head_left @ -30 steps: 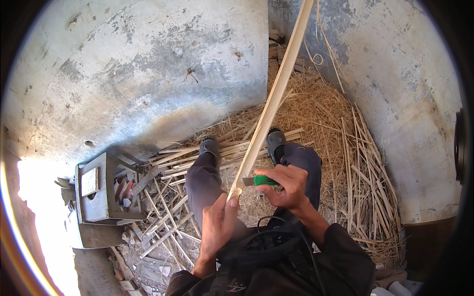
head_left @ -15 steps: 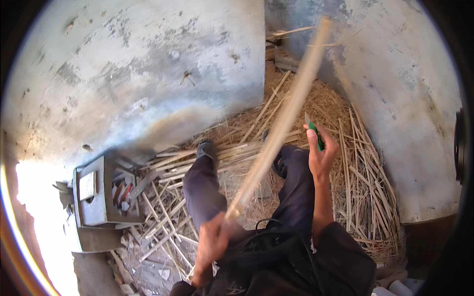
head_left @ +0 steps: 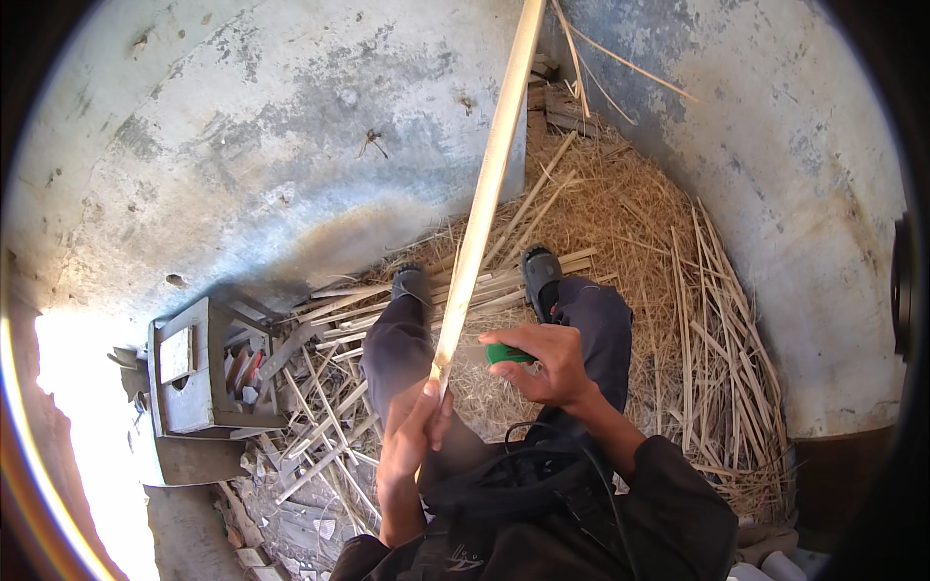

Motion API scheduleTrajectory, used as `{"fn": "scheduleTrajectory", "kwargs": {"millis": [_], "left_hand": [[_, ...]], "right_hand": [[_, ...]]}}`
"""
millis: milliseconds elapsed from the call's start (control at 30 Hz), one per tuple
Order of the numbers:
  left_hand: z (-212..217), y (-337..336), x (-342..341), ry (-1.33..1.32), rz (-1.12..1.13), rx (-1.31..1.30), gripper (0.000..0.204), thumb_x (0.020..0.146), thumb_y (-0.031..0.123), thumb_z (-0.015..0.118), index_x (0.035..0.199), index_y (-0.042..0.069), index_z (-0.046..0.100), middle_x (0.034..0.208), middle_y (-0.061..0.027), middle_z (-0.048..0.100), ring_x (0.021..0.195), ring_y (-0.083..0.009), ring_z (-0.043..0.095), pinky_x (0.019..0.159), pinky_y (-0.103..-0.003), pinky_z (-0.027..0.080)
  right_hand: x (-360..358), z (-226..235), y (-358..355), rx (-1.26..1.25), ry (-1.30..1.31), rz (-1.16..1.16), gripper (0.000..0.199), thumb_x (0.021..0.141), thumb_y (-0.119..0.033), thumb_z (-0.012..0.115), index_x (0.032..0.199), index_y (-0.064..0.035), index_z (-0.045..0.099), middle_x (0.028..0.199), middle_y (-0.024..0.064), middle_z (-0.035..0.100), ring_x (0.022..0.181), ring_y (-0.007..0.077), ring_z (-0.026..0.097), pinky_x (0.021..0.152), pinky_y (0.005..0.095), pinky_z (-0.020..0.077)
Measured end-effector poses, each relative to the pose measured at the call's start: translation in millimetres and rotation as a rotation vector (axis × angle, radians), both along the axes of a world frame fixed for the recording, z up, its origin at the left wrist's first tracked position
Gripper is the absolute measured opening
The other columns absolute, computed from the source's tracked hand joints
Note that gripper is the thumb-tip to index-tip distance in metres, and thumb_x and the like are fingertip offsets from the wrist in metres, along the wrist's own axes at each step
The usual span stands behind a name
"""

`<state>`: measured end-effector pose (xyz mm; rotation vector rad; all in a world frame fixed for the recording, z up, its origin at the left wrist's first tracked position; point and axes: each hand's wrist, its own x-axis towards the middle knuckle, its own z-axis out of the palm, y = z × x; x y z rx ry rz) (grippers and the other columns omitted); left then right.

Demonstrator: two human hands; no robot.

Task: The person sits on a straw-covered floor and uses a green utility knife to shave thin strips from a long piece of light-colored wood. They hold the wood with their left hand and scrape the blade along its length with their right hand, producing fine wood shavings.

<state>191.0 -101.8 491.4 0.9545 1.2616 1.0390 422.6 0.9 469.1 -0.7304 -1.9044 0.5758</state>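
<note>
Grey wooden box (head_left: 189,373): far left on the concrete floor (head_left: 291,165), open-topped, small tools inside, kind unclear.
Split cane strips (head_left: 320,426): scattered between box and legs; more lie fanned at far right.
Left hand (head_left: 412,436): clenched around the lower end of the long pale cane strip (head_left: 484,203).
Long pale cane strip: rises from the left hand steeply up and slightly right, past the top edge, crossing above both sandalled feet.
Right hand (head_left: 547,363): just right of the strip, fingers curled on a green-handled tool (head_left: 506,353); blade hidden.
Straw shavings (head_left: 620,223): heaped beyond the feet, against the wall.
</note>
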Motion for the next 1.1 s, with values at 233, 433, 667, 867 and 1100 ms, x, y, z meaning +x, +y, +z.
{"fn": "scheduleTrajectory", "kwargs": {"millis": [233,433,667,867,1100], "left_hand": [[7.1,0.7,8.5,-0.004,-0.020,0.006,0.057,0.122,0.043,0.040,0.086,0.005,0.061,0.058,0.0013,0.048,0.049,-0.0073,0.040,0.049,-0.026,0.030],[7.1,-0.5,11.8,0.025,-0.005,0.003,0.056,0.122,0.041,0.039,0.083,0.007,0.058,0.057,0.0036,0.045,0.048,-0.0066,0.037,0.048,-0.026,0.028],[1.0,0.6,8.8,-0.047,-0.043,-0.030,0.056,0.122,0.041,0.038,0.082,0.008,0.057,0.056,0.0043,0.043,0.047,-0.0063,0.036,0.047,-0.026,0.027],[-7.7,-0.6,8.9,-0.090,-0.042,-0.028,0.056,0.122,0.041,0.039,0.081,0.008,0.058,0.055,0.0042,0.044,0.047,-0.0062,0.037,0.047,-0.026,0.028],[-9.3,-34.9,6.0,-0.002,-0.285,-0.159,0.055,0.115,0.048,0.051,0.081,0.007,0.064,0.057,0.0029,0.050,0.046,-0.0061,0.044,0.045,-0.025,0.030]], "right_hand": [[-0.1,9.0,-2.4,0.076,-0.075,-0.018,0.038,0.090,-0.037,0.090,0.120,-0.0142,0.083,0.080,0.0021,0.075,0.062,0.0219,0.070,0.056,0.0356,0.0514],[-1.4,10.7,-1.4,0.141,-0.096,-0.084,0.037,0.091,-0.043,0.088,0.114,-0.0137,0.085,0.073,0.0007,0.072,0.056,0.0198,0.064,0.053,0.0338,0.0448],[1.9,8.5,-2.1,0.196,-0.139,-0.138,0.038,0.089,-0.043,0.089,0.114,-0.0149,0.086,0.074,-0.0005,0.073,0.057,0.0185,0.064,0.054,0.0335,0.0428],[6.3,0.5,1.7,0.258,-0.134,-0.206,0.038,0.091,-0.041,0.088,0.115,-0.0120,0.086,0.071,0.0008,0.072,0.055,0.0179,0.064,0.053,0.0324,0.0440],[86.1,-17.1,74.9,-0.061,0.081,-0.716,0.031,0.106,-0.031,0.074,0.114,-0.0026,0.084,0.083,0.0102,0.081,0.069,0.0176,0.074,0.060,0.0356,0.0523]]}}
